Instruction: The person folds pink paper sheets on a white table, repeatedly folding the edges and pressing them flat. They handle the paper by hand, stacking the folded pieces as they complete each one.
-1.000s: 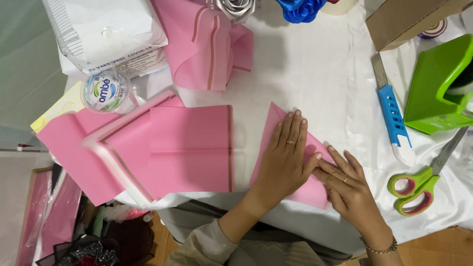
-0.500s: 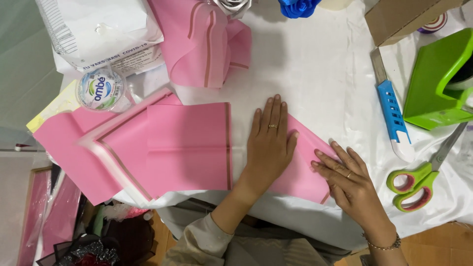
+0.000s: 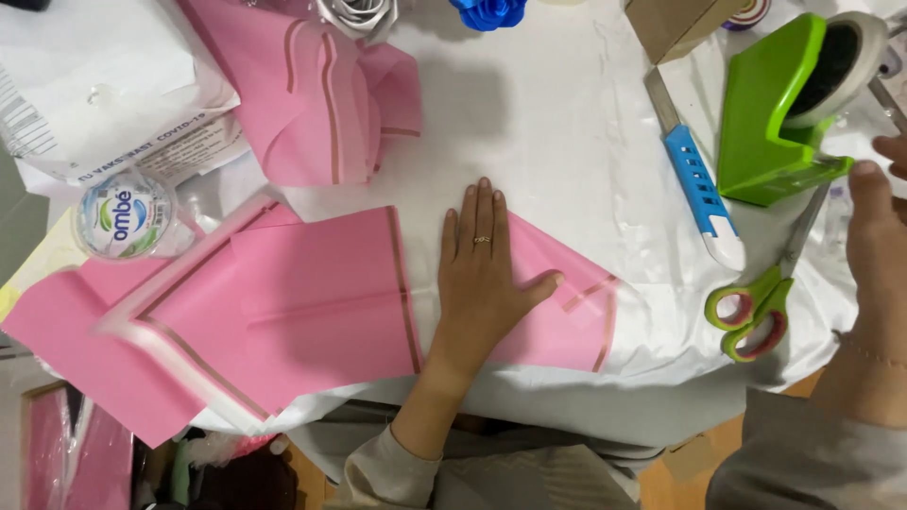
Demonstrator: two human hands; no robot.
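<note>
My left hand (image 3: 482, 274) lies flat, fingers together and thumb spread, on a folded pink wrapping sheet (image 3: 557, 312) with a darker stripe near its edge, close to the table's front. My right hand (image 3: 877, 227) is at the right edge of the view, holding nothing, its fingertips next to a green tape dispenser (image 3: 770, 113). Left of my left hand lies a larger pink sheet (image 3: 283, 302) with a pale border, spread flat on the white table cover (image 3: 548, 123).
Green-and-pink-handled scissors (image 3: 756, 307) and a blue-handled utility knife (image 3: 694, 175) lie between my hands. More crumpled pink sheet (image 3: 321, 85), a white plastic package (image 3: 94, 85), a sealed water cup (image 3: 123, 212), a blue ribbon flower (image 3: 488, 11) and a cardboard box (image 3: 680, 24) sit at the back.
My right hand has left the folded pink sheet and moved right, up to the tape dispenser. My left hand slid left and stays flat on the sheet.
</note>
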